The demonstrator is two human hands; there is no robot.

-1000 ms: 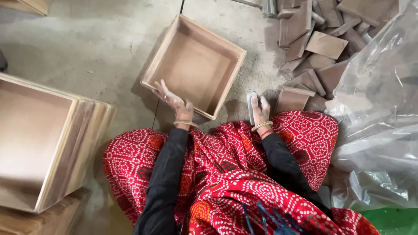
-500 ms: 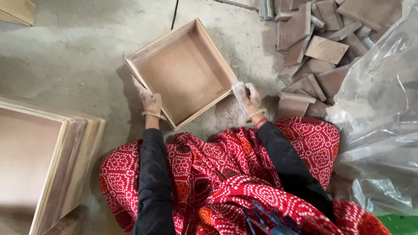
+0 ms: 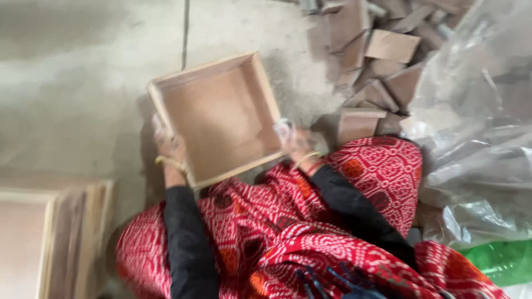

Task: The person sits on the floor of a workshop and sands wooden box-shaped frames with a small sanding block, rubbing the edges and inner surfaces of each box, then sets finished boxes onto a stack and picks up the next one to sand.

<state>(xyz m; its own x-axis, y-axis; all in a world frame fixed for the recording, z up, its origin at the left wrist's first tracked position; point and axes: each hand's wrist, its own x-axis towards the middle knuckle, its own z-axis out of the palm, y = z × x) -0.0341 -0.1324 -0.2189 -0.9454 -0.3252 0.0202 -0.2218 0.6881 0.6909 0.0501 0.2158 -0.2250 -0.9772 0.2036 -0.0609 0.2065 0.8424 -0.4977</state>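
Nearest the camera, a lap draped in red patterned cloth [image 3: 310, 232] fills the lower frame, with two black sleeves running up from it. The left hand [image 3: 169, 147] has its fingers closed on the near-left corner of a shallow square wooden tray [image 3: 221, 116], which sits tilted on the concrete floor [image 3: 83, 83] just past the knees, open side up. The right hand [image 3: 296, 141] is at the tray's right edge, and its fingers seem curled round a small pale block, perhaps a sanding pad [image 3: 284, 130]; motion blur makes the grip hard to read.

To the left, a stack of finished trays [image 3: 50, 238] stands on edge. Farther right lies a loose heap of cut wooden pieces [image 3: 377, 61], with crumpled clear plastic sheeting [image 3: 476, 138] beside it and something green [image 3: 499, 260] under it.

The risks I judge likeliest: held by a single corner, the tray could slip or twist and knock against the floor, and the bare fingers riding along a raw wooden edge could pick up a splinter.
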